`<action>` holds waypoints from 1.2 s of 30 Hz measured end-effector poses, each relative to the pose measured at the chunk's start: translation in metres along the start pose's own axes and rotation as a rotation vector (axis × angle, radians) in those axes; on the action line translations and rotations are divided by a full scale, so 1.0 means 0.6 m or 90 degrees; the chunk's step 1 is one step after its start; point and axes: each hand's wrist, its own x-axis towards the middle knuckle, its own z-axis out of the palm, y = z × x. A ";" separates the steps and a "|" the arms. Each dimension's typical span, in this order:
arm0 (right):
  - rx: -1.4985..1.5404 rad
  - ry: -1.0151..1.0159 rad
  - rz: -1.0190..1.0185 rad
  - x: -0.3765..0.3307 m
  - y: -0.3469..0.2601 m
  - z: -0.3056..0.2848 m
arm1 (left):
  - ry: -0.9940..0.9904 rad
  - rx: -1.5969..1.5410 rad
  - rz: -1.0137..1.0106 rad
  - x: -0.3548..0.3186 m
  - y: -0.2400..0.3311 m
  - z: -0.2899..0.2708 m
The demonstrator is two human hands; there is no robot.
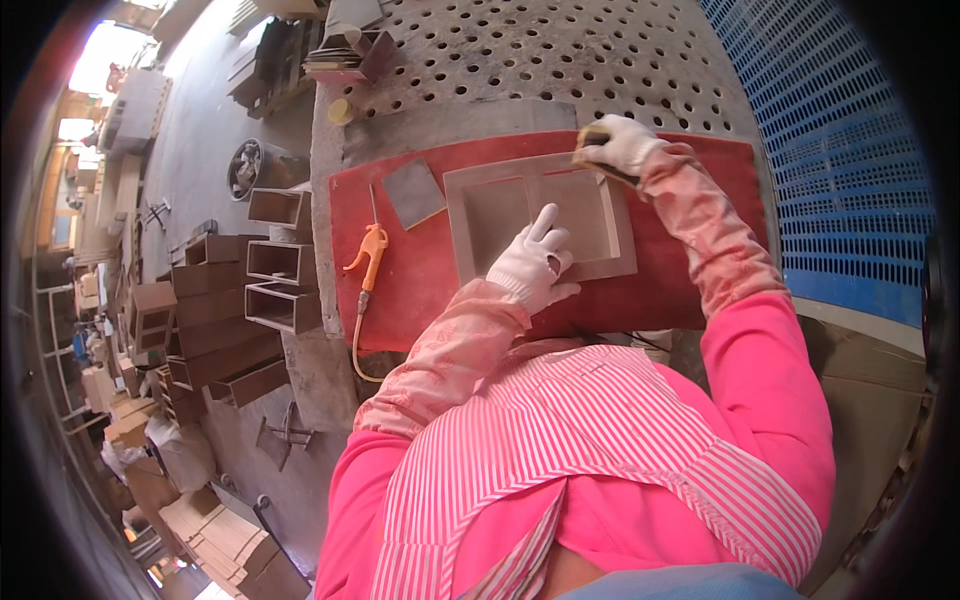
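A grey-brown box-like frame [622, 235] with two compartments lies on a red mat [420, 300] in front of me. My left hand [533, 262], in a white knit glove, is over its near side with the fingers apart and nothing held. At the frame's far right corner, my right hand [618, 146], also gloved, is closed around a yellowish-and-dark sanding block [592, 138] that appears to touch the rim. To the left of the frame are a grey square sheet [413, 193], probably sandpaper, and an orange air blow gun [369, 255] with a hose.
Beyond the mat stretches a table top full of round holes [600, 60], bearing a small open box [365, 60] and a round yellowish lid [341, 111]. Blue slatted plastic panels [850, 160] flank the right. Brown open boxes [278, 260] are stacked left, near a dark bin [260, 168].
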 end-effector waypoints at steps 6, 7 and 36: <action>-0.207 0.002 -0.053 0.059 -0.146 0.095 | 0.007 -0.030 -0.006 0.003 0.001 -0.003; -0.200 -0.008 -0.073 0.054 -0.139 0.099 | 0.008 -0.018 -0.007 0.004 0.001 -0.004; -0.300 -0.022 -0.055 0.040 -0.140 0.060 | -0.018 -0.033 -0.052 0.008 0.005 -0.006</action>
